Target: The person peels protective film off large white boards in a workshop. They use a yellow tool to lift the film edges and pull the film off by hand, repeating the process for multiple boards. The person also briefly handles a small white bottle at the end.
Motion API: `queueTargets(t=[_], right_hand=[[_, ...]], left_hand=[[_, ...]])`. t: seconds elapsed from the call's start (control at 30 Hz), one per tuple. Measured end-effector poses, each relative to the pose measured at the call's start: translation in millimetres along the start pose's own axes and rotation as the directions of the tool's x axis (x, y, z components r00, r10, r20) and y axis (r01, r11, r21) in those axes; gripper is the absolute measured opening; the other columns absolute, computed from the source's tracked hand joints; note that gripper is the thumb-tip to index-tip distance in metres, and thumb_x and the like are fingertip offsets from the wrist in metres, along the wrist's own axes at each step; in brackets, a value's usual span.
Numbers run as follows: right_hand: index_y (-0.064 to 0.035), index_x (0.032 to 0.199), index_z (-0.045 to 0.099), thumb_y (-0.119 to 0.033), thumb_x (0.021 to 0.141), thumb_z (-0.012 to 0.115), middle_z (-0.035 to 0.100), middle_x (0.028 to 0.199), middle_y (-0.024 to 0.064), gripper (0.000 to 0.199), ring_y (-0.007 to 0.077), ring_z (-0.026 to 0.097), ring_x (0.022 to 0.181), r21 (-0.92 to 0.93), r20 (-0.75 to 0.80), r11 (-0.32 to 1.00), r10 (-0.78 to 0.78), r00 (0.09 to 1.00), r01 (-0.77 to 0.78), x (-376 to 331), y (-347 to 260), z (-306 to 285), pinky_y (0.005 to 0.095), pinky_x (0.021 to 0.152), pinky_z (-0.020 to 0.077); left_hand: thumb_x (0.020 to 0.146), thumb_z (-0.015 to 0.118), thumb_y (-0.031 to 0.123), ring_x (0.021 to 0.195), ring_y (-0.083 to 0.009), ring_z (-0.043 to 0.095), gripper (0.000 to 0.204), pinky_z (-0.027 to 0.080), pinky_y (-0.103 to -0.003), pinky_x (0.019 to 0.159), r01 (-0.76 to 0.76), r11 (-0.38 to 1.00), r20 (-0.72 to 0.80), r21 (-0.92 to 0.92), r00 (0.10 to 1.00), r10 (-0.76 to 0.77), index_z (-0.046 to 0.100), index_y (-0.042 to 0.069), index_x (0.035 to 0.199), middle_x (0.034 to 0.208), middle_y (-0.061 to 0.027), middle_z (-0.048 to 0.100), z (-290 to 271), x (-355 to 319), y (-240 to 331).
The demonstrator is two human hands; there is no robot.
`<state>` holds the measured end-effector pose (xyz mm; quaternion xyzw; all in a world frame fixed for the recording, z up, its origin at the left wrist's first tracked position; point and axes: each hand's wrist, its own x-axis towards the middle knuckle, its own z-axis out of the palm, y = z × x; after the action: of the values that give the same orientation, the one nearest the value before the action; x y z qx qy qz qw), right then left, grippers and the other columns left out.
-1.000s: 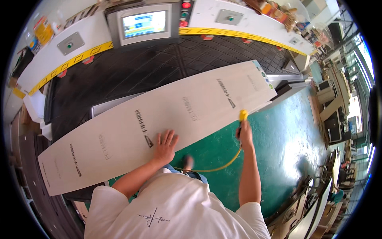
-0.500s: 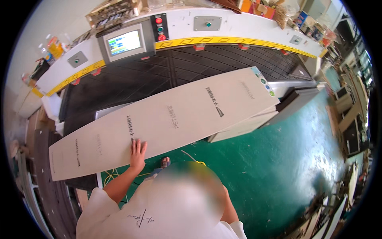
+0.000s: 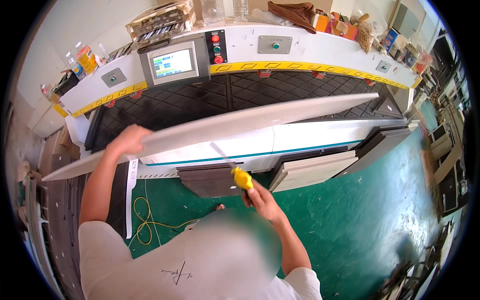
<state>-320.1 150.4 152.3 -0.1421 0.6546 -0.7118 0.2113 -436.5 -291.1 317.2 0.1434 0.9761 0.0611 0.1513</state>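
Observation:
A long pale panel [image 3: 220, 125] is tilted up steeply, seen almost edge-on, across the front of the machine's black ribbed bed [image 3: 175, 107]. My left hand [image 3: 131, 140] grips its upper edge left of the middle, fingers curled over the far side and partly hidden. Low in front of the panel, my right hand [image 3: 262, 201] is closed around a yellow air blow gun [image 3: 242, 178]. The gun's thin grey nozzle points up and left toward the panel, apart from it.
Behind the bed stand a touchscreen [image 3: 172, 62] and a button panel [image 3: 216, 48]. Dark boards [image 3: 207, 180] and pale boards [image 3: 315, 169] lean against the machine's base. A yellow hose [image 3: 145, 225] lies looped on the green floor [image 3: 340, 215]. Bottles [image 3: 86, 57] stand on the ledge.
The panel has turned from lying flat, printed face up, to tilted on edge. My left hand has moved from its face to its upper edge. The right hand has come forward with the blow gun.

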Motion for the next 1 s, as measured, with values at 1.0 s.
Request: queueTargets(t=[1.0], right_hand=[[-0.0126,0.108,0.05,-0.057,0.106,0.044,0.057,0.068,0.0023,0.045,0.014,0.054,0.051,0.272,-0.823,0.957,0.286,0.49,-0.102,3.6,35.2,-474.4,0.028,0.044,0.0379]], left_hand=[[0.082,0.081,0.039,0.114,-0.0368,0.06,0.054,0.043,-0.046,0.099,0.324,0.943,-0.665,0.074,0.721,-0.196,0.065,0.0,0.117,0.116,-0.0171,0.067,16.4,142.1,-17.0]])
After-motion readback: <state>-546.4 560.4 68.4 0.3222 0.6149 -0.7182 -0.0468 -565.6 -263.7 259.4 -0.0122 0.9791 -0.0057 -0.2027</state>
